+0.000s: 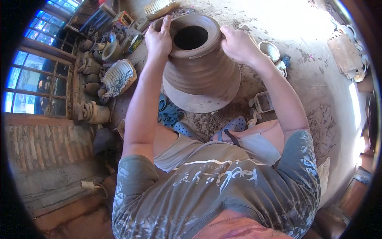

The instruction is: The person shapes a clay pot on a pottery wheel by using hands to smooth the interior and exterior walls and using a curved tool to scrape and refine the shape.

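The rim of the clay pot point(203, 73) was held from two opposite sides. The left grip point(158, 43) was closed against the left edge, with the thumb pointed upward beside the rim. The right grip point(238, 47) was closed on the right edge; its fingertips were partly hidden by the hand. The pot was positioned between both grips, with its round, dark mouth facing upward and horizontal ridges visible on its wall.

Directly below the grips, the pot was supported by a pale round disc point(201, 104). Below the disc and slightly left, a dark blue cloth point(171, 115) was placed on the floor point(294, 91). Two perforated blue-grey clogs point(237, 124) were worn below the disc, nearer the body.

Just right of the right grip, a round bowl point(269, 51) was located; a clear container point(264, 102) was set lower on that side. Left of the left grip, a ribbed tray point(119, 77) was draped with dark netting. Farther left, rounded vessels point(92, 88) were grouped beneath a paned window point(38, 77).
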